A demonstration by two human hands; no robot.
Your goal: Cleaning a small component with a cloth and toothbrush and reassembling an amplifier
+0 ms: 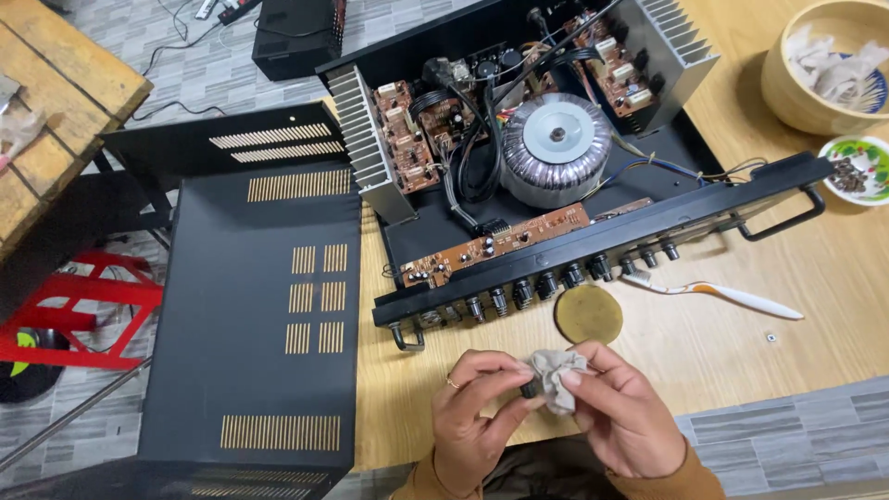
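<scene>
Below the open amplifier [556, 185], left hand [477, 407] pinches a small black knob [529, 389]; right hand [620, 412] grips a crumpled grey cloth [558, 375].

Small black knob [530, 389] against crumpled grey cloth [557, 375]

Grey tiled floor [111, 389], red stool [83, 306] left, wooden bench [56, 102] far left, light wooden counter [741, 352].
</scene>
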